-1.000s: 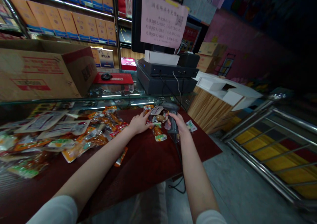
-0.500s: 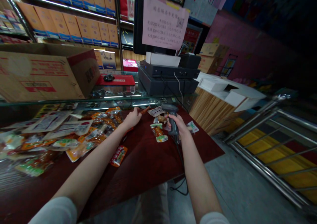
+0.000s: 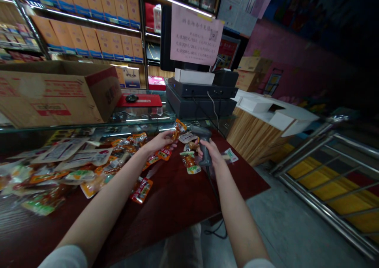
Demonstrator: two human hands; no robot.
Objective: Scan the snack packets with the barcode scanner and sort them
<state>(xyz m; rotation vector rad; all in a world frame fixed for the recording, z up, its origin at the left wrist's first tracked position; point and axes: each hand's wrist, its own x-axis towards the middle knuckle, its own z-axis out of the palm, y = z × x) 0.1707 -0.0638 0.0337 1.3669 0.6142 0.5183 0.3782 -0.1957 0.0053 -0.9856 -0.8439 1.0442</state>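
My right hand [image 3: 211, 151] is wrapped round the handle of a dark grey barcode scanner [image 3: 203, 135], its head turned to the left. My left hand [image 3: 162, 140] grips an orange snack packet [image 3: 178, 130] with clear film, tilted upward. Below that hand, more orange packets [image 3: 163, 153] lie on the dark red table. Between the hands rests a snack packet with green ends [image 3: 190, 162], near a silver-white packet [image 3: 187, 137]. One red and orange packet [image 3: 141, 189] lies apart, closer to me.
A heap of snack packets [image 3: 79, 157] covers the table's left. Behind stand an open cardboard box [image 3: 44, 98], a red mat [image 3: 148, 100] with a mouse [image 3: 132, 98], and a monitor with a pink notice [image 3: 195, 34]. A metal railing [image 3: 319, 189] runs along the right.
My left hand has turned and the orange packet in it now points upward, its clear side showing. More orange packets show under it. The scanner stays nearly in place.
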